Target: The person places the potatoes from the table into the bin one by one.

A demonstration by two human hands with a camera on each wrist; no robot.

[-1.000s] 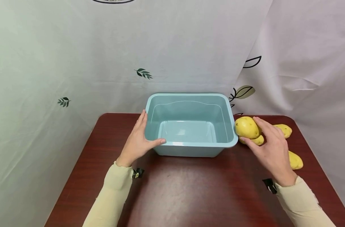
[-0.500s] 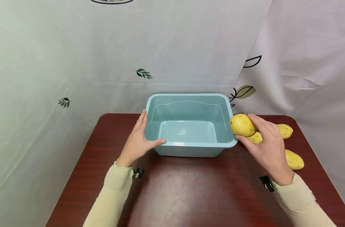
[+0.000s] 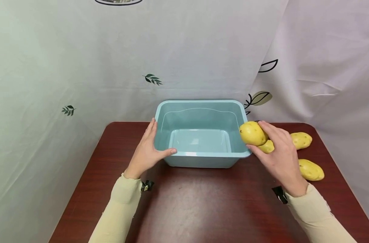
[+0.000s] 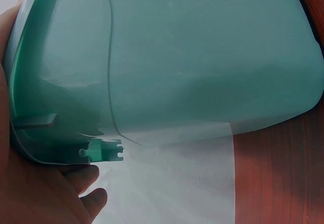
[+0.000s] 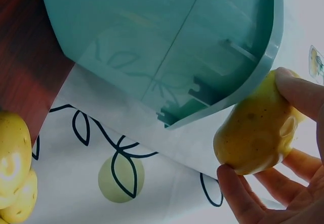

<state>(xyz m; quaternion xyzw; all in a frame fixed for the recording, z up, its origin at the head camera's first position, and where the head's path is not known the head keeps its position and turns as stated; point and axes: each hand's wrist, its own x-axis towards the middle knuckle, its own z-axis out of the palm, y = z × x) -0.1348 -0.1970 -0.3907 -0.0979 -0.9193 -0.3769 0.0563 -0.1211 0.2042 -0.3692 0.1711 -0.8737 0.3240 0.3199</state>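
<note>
My right hand (image 3: 278, 153) grips a yellow potato (image 3: 253, 133) between thumb and fingertips, at the right rim of a light blue plastic basin (image 3: 202, 154). In the right wrist view, the held potato (image 5: 258, 125) overlaps the basin's rim, thumb on one side and fingers on the other. Against the basin's left front corner rests my left hand (image 3: 145, 152), its fingers straight along the side and its thumb laid on the front rim. The left wrist view has fingertips (image 4: 83, 178) at the rim's edge. No potato shows inside the basin.
Right of the basin, one potato (image 3: 267, 146) lies partly hidden behind the right hand. Two more, a back potato (image 3: 302, 140) and a front potato (image 3: 311, 169), lie farther right on the dark red wooden table (image 3: 196, 202). A pale leaf-patterned cloth (image 3: 202, 50) hangs close behind.
My right hand has carried the potato left and slightly up, from beside the basin to its right rim, uncovering more of the potatoes on the right. The left hand has stayed in place.
</note>
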